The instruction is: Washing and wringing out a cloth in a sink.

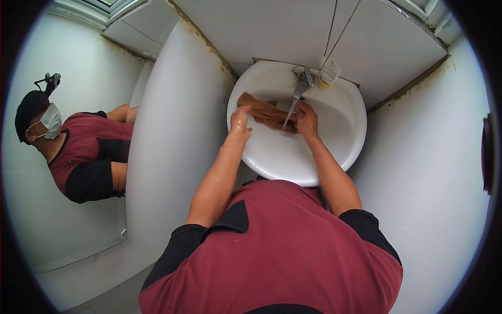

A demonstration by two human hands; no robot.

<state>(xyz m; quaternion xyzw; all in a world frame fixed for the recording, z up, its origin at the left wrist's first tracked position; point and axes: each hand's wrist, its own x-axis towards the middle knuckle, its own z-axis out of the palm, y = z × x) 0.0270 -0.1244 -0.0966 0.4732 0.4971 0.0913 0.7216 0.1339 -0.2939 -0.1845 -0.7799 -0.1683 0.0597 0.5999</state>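
A wet brown cloth (265,112) is stretched in bunched folds across the white washbasin (341,137). My left hand (239,121) grips its left end near the basin's left rim, with a corner sticking out beyond the fingers. At the other end, my right hand (307,121) has its fingers closed on the cloth, just right of the water. From the metal tap (302,83) a stream of water (289,116) runs down onto the cloth's right part. Drops of water cling to my left forearm. The drain is hidden.
A clear bottle with a yellow label (329,75) stands on the basin's back rim, right of the tap. Tiled wall (266,26) rises behind the basin. White walls stand close on both sides; a mirror (78,230) on the left reflects me.
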